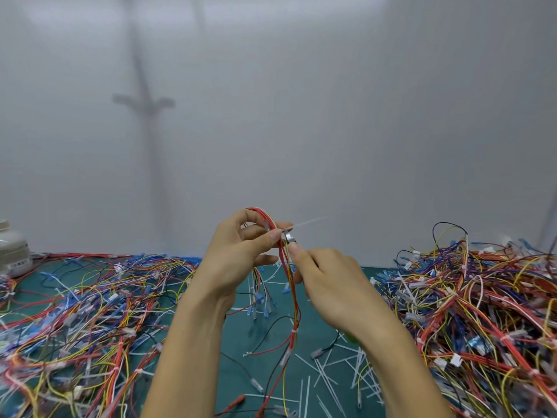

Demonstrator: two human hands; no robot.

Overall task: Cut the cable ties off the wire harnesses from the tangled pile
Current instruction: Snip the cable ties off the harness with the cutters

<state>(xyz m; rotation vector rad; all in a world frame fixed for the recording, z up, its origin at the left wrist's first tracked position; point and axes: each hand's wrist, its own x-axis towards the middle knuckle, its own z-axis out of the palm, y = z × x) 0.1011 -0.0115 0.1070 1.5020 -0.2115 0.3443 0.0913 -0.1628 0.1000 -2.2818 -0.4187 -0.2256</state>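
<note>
My left hand (238, 251) holds a wire harness (294, 300) of red, yellow and white wires up above the green mat, pinching it near its looped top. A white cable tie (310, 221) sticks out to the right from that spot. My right hand (327, 279) grips a small metal cutter (290, 237), whose jaws sit at the tie beside my left thumb. The cutter's handles are hidden in my palm. A second white tie (294, 330) wraps the harness lower down, and its blue connectors (262, 303) dangle below my left hand.
Tangled piles of coloured harnesses lie on the left (90, 312) and on the right (482, 312) of the green mat (241, 342). Cut white tie strips (331, 375) litter the mat in front. A white jar (13, 248) stands at far left. A white wall is behind.
</note>
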